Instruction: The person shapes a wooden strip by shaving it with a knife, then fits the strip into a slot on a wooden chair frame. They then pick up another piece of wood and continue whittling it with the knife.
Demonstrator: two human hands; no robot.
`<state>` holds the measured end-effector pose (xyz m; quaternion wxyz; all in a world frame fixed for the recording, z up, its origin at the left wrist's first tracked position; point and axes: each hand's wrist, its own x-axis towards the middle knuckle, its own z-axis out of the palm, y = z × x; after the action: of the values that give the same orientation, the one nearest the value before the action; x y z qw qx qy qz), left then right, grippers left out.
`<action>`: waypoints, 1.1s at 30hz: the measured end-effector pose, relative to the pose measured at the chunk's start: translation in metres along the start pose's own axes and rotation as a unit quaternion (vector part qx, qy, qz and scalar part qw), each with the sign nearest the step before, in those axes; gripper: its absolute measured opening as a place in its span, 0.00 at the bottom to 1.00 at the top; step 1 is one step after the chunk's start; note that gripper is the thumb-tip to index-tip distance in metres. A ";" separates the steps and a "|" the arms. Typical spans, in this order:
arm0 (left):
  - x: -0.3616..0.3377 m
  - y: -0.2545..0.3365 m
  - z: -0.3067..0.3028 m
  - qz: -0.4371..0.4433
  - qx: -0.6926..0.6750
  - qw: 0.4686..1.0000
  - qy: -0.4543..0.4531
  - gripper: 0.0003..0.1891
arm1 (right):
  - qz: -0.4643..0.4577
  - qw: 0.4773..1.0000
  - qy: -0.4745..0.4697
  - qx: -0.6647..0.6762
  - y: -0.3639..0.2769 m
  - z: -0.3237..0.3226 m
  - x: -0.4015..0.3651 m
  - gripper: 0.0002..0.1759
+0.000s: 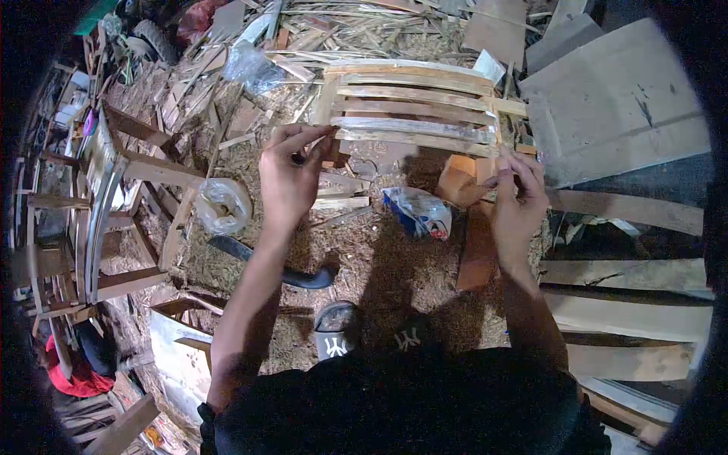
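My left hand (292, 171) is closed in a pinch, fingertips by the left end of a slatted wooden panel (415, 95). What those fingers hold is too small to make out. My right hand (521, 193) is closed too, thumb and fingers at the edge of a creased orange-brown sheet (457, 182). The panel's curved pale slats run between the two hands. Beneath my right hand lies a flat orange-brown piece (476, 246). A blue and white plastic bag (417, 212) rests on the floor between my arms.
Scrap wood (349, 34) is heaped at the back. A clear plastic bag (222, 205) and a dark curved piece (307, 277) lie on the sawdust floor. Wooden chair frames (87, 205) stand left; a large grey board (622, 106) and curved slats (629, 311) fill the right.
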<state>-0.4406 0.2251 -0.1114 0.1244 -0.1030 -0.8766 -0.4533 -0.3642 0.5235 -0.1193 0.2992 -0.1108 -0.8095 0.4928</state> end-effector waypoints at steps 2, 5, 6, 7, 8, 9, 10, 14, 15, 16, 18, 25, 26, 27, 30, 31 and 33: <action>0.000 0.006 -0.001 -0.027 0.033 0.999 0.009 0.14 | -0.038 0.999 0.002 -0.019 0.007 0.000 0.001 0.11; 0.001 0.006 -0.001 -0.029 0.021 0.999 0.012 0.13 | -0.054 0.998 0.003 -0.028 0.005 0.000 0.001 0.11; 0.001 0.006 -0.002 -0.038 0.019 0.999 0.008 0.13 | -0.031 0.999 0.001 -0.022 0.003 0.000 0.001 0.11; 0.000 0.006 -0.003 -0.038 0.020 0.999 0.008 0.13 | -0.031 0.999 0.001 -0.021 0.002 0.000 0.002 0.11; 0.000 0.006 -0.004 -0.042 0.017 0.999 0.001 0.12 | -0.032 0.999 -0.005 -0.023 0.000 -0.001 0.002 0.11; -0.001 0.006 -0.004 -0.047 0.014 0.999 -0.007 0.11 | -0.033 0.999 -0.010 -0.026 -0.001 -0.001 0.002 0.11; -0.001 0.006 -0.005 -0.047 0.014 0.999 -0.007 0.11 | -0.033 0.999 -0.010 -0.025 -0.002 -0.002 0.002 0.11; -0.001 0.009 -0.008 -0.027 0.012 0.999 -0.013 0.11 | -0.027 0.999 -0.018 -0.034 0.002 -0.001 0.003 0.11; -0.001 0.010 -0.008 -0.036 0.010 0.999 -0.018 0.11 | -0.031 0.999 -0.013 -0.028 0.004 -0.001 0.003 0.11; -0.001 0.008 -0.008 -0.036 0.011 0.999 -0.018 0.11 | -0.031 0.999 -0.013 -0.027 0.004 -0.001 0.002 0.11; -0.001 0.004 -0.007 -0.036 -0.018 0.999 -0.007 0.10 | -0.036 0.998 -0.020 -0.051 -0.001 -0.002 0.003 0.11; -0.001 0.003 -0.009 0.014 0.020 1.000 0.000 0.10 | -0.002 1.000 -0.016 -0.021 -0.001 0.001 0.001 0.09; -0.002 0.002 -0.008 0.016 0.014 1.000 0.000 0.10 | 0.001 1.000 -0.014 -0.006 0.000 0.001 0.001 0.09; -0.002 0.001 -0.007 0.018 0.007 1.000 0.001 0.10 | 0.005 1.000 -0.012 0.007 0.002 0.002 0.001 0.09; -0.002 0.001 -0.007 -0.001 -0.010 1.000 -0.001 0.11 | -0.012 1.000 -0.007 -0.009 0.004 0.002 0.000 0.09; -0.002 0.003 -0.008 -0.001 -0.010 1.000 -0.001 0.11 | -0.012 1.000 -0.008 -0.009 0.002 0.002 0.000 0.09; -0.001 0.009 -0.009 -0.045 0.001 0.999 -0.020 0.10 | -0.015 1.000 -0.003 -0.018 -0.004 0.003 0.001 0.08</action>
<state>-0.4355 0.2226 -0.0996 0.0865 -0.0726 -0.8831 -0.4553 -0.3666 0.5197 -0.1164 0.3024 -0.1028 -0.8205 0.4742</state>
